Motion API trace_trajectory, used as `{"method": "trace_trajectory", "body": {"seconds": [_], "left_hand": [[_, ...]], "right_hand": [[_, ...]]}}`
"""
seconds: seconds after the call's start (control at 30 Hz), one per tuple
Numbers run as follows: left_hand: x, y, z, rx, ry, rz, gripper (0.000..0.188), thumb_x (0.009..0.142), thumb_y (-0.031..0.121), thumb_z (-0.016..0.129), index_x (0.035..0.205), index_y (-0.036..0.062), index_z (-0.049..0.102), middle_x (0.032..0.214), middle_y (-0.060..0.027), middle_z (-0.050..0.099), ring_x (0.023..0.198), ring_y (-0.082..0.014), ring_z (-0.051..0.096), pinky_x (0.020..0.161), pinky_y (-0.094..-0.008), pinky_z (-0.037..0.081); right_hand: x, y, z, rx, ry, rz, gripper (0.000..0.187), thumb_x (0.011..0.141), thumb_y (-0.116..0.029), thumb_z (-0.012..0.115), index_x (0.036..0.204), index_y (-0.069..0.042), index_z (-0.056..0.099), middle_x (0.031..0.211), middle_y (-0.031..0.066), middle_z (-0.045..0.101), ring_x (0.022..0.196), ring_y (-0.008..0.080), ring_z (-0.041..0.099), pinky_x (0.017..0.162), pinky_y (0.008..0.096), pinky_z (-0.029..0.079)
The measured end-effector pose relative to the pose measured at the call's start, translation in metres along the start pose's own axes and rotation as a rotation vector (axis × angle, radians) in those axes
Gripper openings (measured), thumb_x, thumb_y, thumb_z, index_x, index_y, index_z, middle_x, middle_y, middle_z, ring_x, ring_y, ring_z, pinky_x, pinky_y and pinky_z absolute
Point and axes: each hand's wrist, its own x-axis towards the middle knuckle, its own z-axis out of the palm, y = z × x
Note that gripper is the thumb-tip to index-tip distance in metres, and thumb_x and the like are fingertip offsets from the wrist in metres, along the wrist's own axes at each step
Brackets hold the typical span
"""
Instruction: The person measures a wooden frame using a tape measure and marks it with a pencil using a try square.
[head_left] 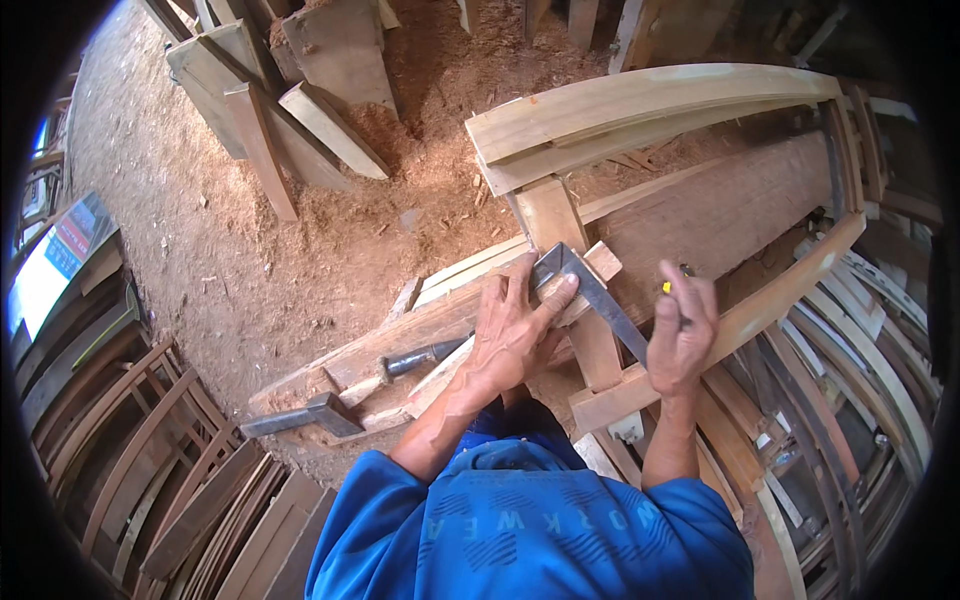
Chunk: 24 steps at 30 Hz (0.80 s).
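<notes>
My left hand (515, 325) presses a dark metal carpenter's square (607, 305) against a wooden crosspiece (597, 352), its thumb lying over the square's corner. The square's long blade slants down toward my right hand (685, 325). That hand is closed in a pinch above the near rail, and a small bit of yellow (667, 287) shows at its fingers; the rest of what it holds is hidden. The crosspiece belongs to a wooden frame (740, 325) with a curved far rail (650, 98). Left of my left hand lie a hammer (330, 413) and a dark rod-like tool (425, 356).
A thick timber beam (400, 345) lies under the tools. Boards (340, 50) stand at the far left on a dirt floor strewn with sawdust (250, 210). Curved wooden parts (140, 440) are stacked at the left, and long strips (840, 370) lie at the right.
</notes>
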Motion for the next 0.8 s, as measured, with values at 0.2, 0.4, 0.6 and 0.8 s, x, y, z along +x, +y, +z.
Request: {"method": "trace_trajectory", "body": {"seconds": [0.2,0.4,0.6,0.8], "left_hand": [[-0.002,-0.001,0.005,0.029,0.036,0.019,0.079,0.079,0.014,0.082,0.152,0.0248,0.057,0.157,-0.0329,0.033,0.122,-0.0516,0.048,0.107,-0.0569,0.043],[-0.001,0.000,0.004,0.012,0.035,0.007,0.078,0.079,0.015,0.083,0.152,0.0252,0.056,0.159,-0.0338,0.032,0.123,-0.0519,0.049,0.107,-0.0573,0.043],[-0.001,-0.001,0.004,0.014,0.051,0.025,0.079,0.079,0.018,0.085,0.152,0.0254,0.056,0.159,-0.0337,0.032,0.123,-0.0522,0.050,0.107,-0.0570,0.044],[0.000,0.000,0.001,-0.013,0.050,0.033,0.076,0.080,0.017,0.084,0.151,0.0249,0.058,0.157,-0.0333,0.034,0.123,-0.0517,0.050,0.106,-0.0575,0.043]], "right_hand": [[0.002,-0.001,-0.012,0.224,-0.028,-0.064,0.042,0.107,-0.031,0.063,0.126,0.006,0.069,0.105,0.0202,0.074,0.095,0.0275,0.072,0.084,0.0387,0.056],[-0.002,-0.008,-0.001,0.296,-0.105,-0.012,0.029,0.101,-0.019,0.070,0.117,0.005,0.070,0.098,0.0183,0.073,0.086,0.0276,0.072,0.078,0.0380,0.056],[0.000,-0.011,0.000,0.234,-0.134,-0.035,0.025,0.099,-0.017,0.071,0.112,0.004,0.069,0.095,0.0171,0.071,0.084,0.0287,0.069,0.076,0.0397,0.054],[0.003,-0.011,0.005,0.225,-0.143,-0.118,0.023,0.099,-0.015,0.071,0.112,0.004,0.069,0.097,0.0178,0.071,0.087,0.0307,0.068,0.078,0.0406,0.054]]}}
